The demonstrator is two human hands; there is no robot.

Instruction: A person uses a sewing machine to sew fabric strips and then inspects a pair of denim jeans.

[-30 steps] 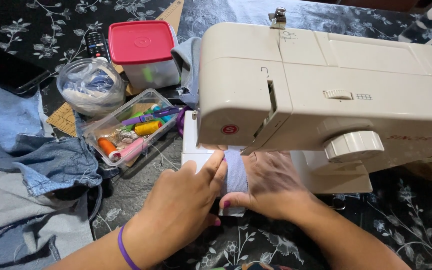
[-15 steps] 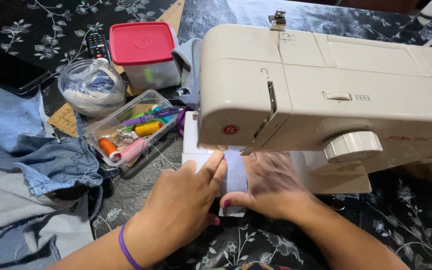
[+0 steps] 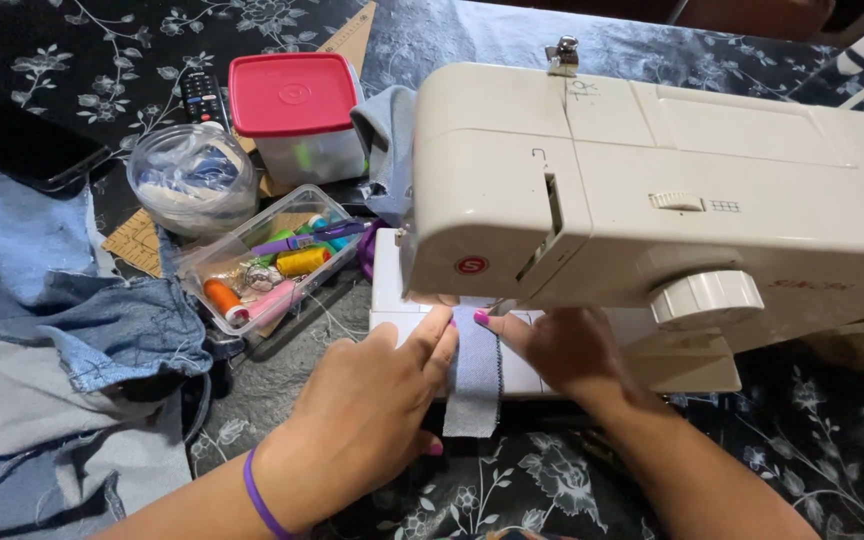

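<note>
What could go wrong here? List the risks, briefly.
1. Both the left hand and right hand press the narrow blue fabric strip right under the sewing machine head, so fingertips might get near the needle.
2. The strip could feed crookedly.

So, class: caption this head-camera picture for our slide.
Both hands, left hand and right hand, press a pale-blue fabric strip under a cream sewing machine.

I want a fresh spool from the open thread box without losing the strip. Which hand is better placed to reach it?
Probably the left hand: it lies on the strip on the side toward the thread box. The right hand sits under the machine, farther away, and could keep the strip pinned.
</note>
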